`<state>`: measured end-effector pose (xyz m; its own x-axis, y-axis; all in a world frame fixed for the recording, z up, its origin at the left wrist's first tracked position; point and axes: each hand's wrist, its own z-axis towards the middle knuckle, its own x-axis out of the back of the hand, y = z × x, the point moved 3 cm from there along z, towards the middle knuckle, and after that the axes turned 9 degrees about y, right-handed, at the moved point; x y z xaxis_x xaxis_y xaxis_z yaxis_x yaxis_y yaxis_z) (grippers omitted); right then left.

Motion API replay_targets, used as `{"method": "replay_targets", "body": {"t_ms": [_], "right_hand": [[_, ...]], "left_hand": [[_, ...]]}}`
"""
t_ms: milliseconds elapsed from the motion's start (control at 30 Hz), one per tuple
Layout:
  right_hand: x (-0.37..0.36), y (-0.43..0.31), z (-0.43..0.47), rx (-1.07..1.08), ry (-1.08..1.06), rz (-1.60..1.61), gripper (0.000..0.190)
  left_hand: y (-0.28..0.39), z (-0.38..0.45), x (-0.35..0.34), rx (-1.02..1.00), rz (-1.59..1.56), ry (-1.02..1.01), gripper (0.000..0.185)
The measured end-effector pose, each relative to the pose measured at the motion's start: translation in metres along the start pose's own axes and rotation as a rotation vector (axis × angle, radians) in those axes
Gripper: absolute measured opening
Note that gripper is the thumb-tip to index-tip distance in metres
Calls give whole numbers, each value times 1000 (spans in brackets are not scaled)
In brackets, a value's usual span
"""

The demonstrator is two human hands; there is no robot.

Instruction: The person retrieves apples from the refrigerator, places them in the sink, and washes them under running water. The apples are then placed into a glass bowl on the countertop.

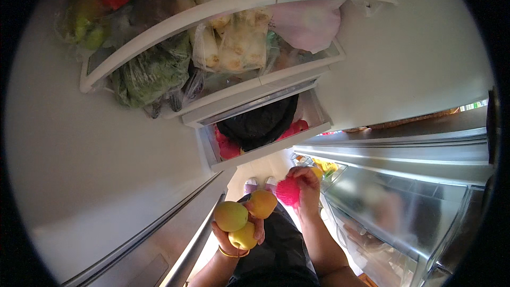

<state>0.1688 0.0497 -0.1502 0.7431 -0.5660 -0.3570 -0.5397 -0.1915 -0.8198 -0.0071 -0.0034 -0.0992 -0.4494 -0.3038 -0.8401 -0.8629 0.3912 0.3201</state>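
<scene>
My left hand (224,240) cups several pieces of round fruit from below. A greenish-yellow apple (230,216) and a yellow apple with its stem (243,236) rest against each other there. Beside them sits a more orange-yellow fruit (263,204). My right hand (307,191) pinches a bright pink foam fruit net (288,192); whether anything is inside it cannot be seen. Something round and yellow (317,172) shows just behind my right fingers, but I cannot tell if I hold it.
A pulled-out drawer (275,143) contains a black plastic bag (261,121) and pink-netted fruit (228,146). Above it, a refrigerator shelf bears bagged leafy greens (153,69), bagged pale vegetables (239,44) and a pink bag (306,22). Transparent door bins (390,207) stand at right.
</scene>
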Motion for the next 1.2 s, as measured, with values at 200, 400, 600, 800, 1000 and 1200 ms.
{"method": "replay_targets", "body": {"t_ms": [200,400,600,800,1000,1200], "right_hand": [[-37,3,127,300,195,-464,15],[-62,39,224,239,-119,-2047,28],[-75,30,218,-34,-589,-2401,43],[-46,42,229,-155,-650,-2390,40],[-22,82,251,3,-348,-2396,37],[-3,85,280,65,-328,-2346,34]], "left_hand": [[0,-9,4,36,169,0,95],[-1,-12,-1,59,189,-47,93],[-5,-26,15,88,207,-42,94],[-5,-22,14,114,202,-72,94],[-9,-24,16,122,248,-49,94],[-11,-31,27,105,346,-18,96]]}}
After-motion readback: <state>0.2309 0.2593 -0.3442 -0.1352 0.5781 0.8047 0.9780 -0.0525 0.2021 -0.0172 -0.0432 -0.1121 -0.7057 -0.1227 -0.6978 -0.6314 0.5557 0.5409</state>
